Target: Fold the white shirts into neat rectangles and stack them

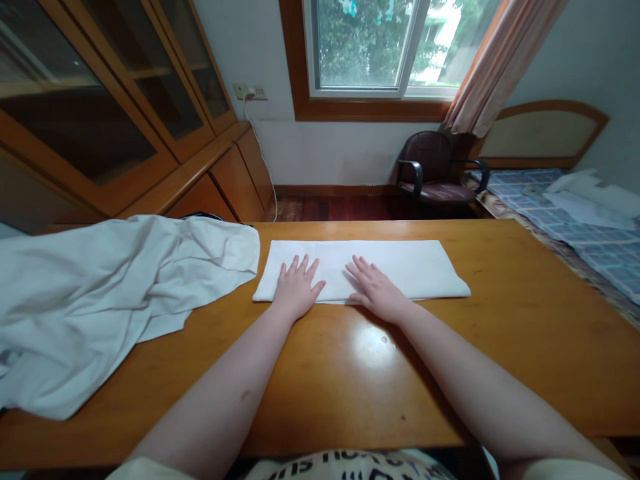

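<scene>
A white cloth (420,270), folded into a long flat rectangle, lies across the wooden table in front of me. My left hand (297,288) rests palm down near its left end, fingers spread. Closer to the middle of the cloth, my right hand (377,290) lies flat with its fingers stretched out toward the upper left. Neither hand grips the fabric. To the left, a larger white cloth (115,287) is spread loosely in wrinkles.
The wooden table (540,347) reaches to both sides. Beyond it stand a glass-fronted cabinet (170,143), a dark armchair (435,170) and a bed (565,200) with white items. A white cable (263,153) hangs from a wall socket.
</scene>
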A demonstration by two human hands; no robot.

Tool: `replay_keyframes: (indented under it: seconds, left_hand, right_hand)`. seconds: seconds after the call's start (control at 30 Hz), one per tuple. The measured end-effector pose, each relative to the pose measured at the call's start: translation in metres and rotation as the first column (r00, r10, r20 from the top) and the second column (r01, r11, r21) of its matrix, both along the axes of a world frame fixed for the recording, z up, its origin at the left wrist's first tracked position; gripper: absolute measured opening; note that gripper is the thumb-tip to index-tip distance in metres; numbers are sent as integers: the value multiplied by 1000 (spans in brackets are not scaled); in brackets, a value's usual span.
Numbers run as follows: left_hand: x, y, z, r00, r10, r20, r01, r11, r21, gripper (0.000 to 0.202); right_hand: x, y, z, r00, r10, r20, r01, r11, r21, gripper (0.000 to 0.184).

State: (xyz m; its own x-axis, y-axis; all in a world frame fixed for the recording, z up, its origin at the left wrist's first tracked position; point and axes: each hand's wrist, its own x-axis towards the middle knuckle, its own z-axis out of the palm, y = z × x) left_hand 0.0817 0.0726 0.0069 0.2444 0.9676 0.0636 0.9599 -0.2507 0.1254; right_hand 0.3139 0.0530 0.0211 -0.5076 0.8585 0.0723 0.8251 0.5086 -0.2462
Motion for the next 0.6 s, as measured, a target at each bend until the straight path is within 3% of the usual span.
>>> replay_keyframes:
  seconds: [0.1, 0.2, 0.27, 0.37, 0.43, 0.5, 0.6]
  left_hand:
    - [-4, 2, -4, 999, -3, -34, 1, 998, -69, 65]
    - [-7, 3, -4, 999, -3, -34, 0, 996, -87, 66]
    - [-7, 2, -3, 999, -3, -32, 0, 996, -89, 66]
    - [-7, 1, -3, 1000, 0, -24, -2, 996, -85, 66]
    - [-8, 3, -3, 1000, 4, -9, -5, 995, -98, 66]
    - [-7, 8, -1, 999, 40, 22, -36, 989, -145, 63]
    - [11, 16, 6, 980, 192, 56, -179, 965, -191, 60]
  right_hand:
    - [-7, 5, -14, 994, -55, 90, 62, 995, -80, 67]
    - [29, 19, -17, 946, -275, 171, 295, 950, -104, 68]
    - [67, 29, -17, 856, -468, 220, 496, 863, -95, 71]
    - [115, 37, -17, 676, -701, 228, 727, 684, -54, 72]
    - [130, 38, -19, 626, -749, 216, 772, 635, -33, 73]
    - [132, 39, -20, 609, -765, 212, 785, 619, -21, 74]
    - [124, 39, -20, 601, -770, 213, 791, 612, -20, 74]
